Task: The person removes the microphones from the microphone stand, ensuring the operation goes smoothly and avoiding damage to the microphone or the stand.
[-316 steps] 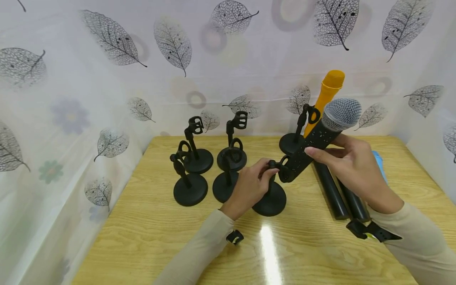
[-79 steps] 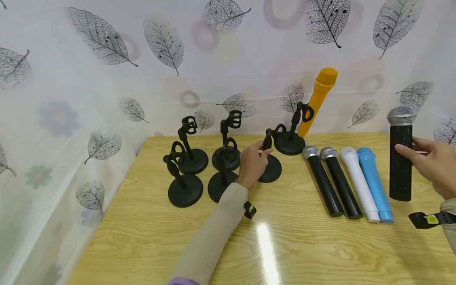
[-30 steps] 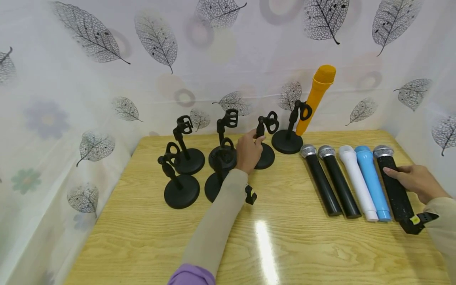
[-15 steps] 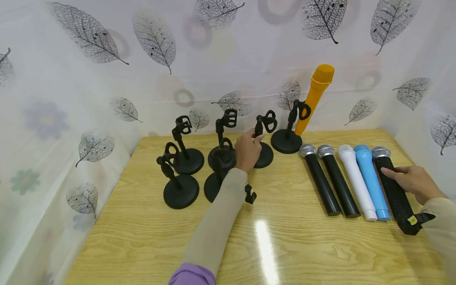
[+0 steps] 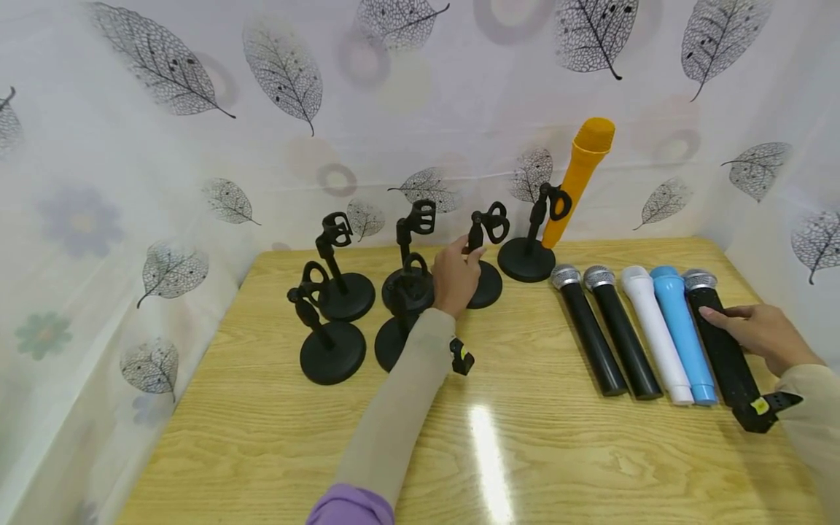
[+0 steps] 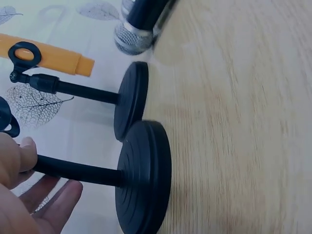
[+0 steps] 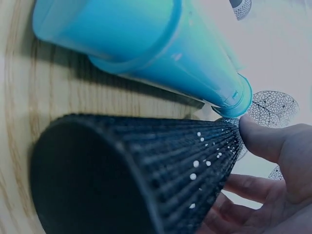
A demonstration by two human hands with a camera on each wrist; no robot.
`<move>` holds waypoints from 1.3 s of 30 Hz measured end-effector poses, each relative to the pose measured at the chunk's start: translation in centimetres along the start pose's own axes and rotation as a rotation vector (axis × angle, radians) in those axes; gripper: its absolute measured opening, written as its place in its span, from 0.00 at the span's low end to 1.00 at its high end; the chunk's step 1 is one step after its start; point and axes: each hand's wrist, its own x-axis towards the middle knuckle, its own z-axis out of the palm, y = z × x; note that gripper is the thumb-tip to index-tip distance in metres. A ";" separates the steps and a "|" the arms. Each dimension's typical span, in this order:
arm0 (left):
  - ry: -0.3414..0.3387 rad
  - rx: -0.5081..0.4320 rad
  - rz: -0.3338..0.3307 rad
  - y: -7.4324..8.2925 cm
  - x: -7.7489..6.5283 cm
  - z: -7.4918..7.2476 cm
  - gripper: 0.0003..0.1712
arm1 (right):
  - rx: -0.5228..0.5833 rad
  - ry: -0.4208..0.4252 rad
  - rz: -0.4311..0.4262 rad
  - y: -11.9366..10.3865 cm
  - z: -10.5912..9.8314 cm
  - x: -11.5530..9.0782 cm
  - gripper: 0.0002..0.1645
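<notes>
My left hand pinches the stem of a black desktop microphone stand, whose clip holds nothing. In the left wrist view this stand's round base is right beside the base of another stand. That other stand carries an orange microphone tilted in its clip. Over at the right, my right hand holds a black speckled microphone with a silver mesh head, thumb on top. It lies alongside a light blue microphone; the right wrist view shows its ribbed, white-dotted body.
Left of the blue one lie a white microphone and two black microphones with silver heads. Several black stands with unfilled clips, including a front-left stand, are grouped at left. A leaf-patterned cloth hangs behind the wooden table.
The speckled microphone came away from the left-hand stand's clip, travelled right and was laid beside the blue one. That stand moved back next to the orange microphone's stand. Over the last second, little moves.
</notes>
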 end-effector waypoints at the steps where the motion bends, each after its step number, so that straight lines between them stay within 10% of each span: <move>1: -0.001 -0.008 -0.007 0.0 -0.1 -0.1 0.11 | 0.002 0.004 -0.001 -0.1 0.0 0.0 0.55; 10: -0.043 0.016 -0.037 -0.2 -3.0 -0.4 0.25 | 0.065 0.302 0.024 -1.6 -0.4 -1.4 0.44; 17: -0.051 0.064 0.124 -0.6 -5.4 0.1 0.10 | 0.076 0.454 -0.023 -3.7 -0.5 -2.2 0.39; 23: -0.126 -0.011 0.243 -0.3 -5.4 1.3 0.08 | 0.081 0.475 -0.102 -5.8 -0.2 -2.3 0.39; 39: -0.219 -0.076 0.148 2.6 -1.3 6.0 0.22 | 0.094 0.371 -0.364 -11.9 1.8 -3.4 0.33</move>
